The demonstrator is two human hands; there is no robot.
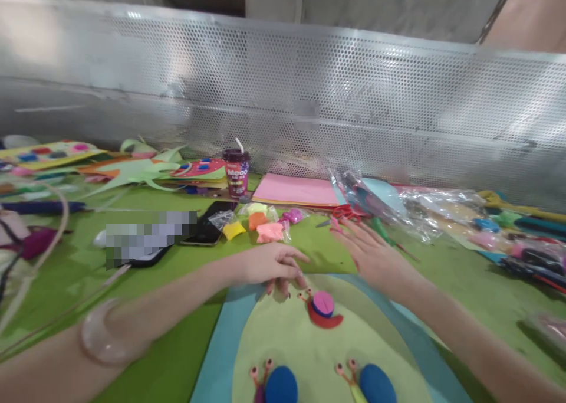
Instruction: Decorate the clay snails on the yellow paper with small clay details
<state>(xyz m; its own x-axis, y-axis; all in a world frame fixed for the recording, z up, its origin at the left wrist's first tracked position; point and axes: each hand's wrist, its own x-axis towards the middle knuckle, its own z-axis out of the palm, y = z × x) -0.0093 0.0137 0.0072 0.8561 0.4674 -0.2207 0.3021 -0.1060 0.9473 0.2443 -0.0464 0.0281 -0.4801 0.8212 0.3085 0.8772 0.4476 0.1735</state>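
Observation:
My left hand (pixel 270 265) rests with its fingers curled down onto the top edge of a light green paper shape (pixel 309 344) that lies on a blue sheet (pixel 216 356). Its fingertips touch the paper just left of a clay snail with a red body and pink shell (pixel 324 310). My right hand (pixel 369 251) hovers flat with fingers stretched out and apart, reaching toward red scissors (pixel 347 213) and holding nothing. Two blue-shelled clay snails (pixel 279 384) (pixel 375 383) sit at the paper's near edge. A pale bangle (pixel 104 332) circles my left wrist.
Small bags of yellow, orange and pink clay (pixel 260 225) lie beyond my hands. A dark cup with a straw (pixel 236 173), a phone (pixel 207 229), pink paper sheets (pixel 298 190), plastic bags of craft supplies (pixel 398 205) and paper cutouts (pixel 141 170) crowd the green table (pixel 464 279) before a perforated metal wall.

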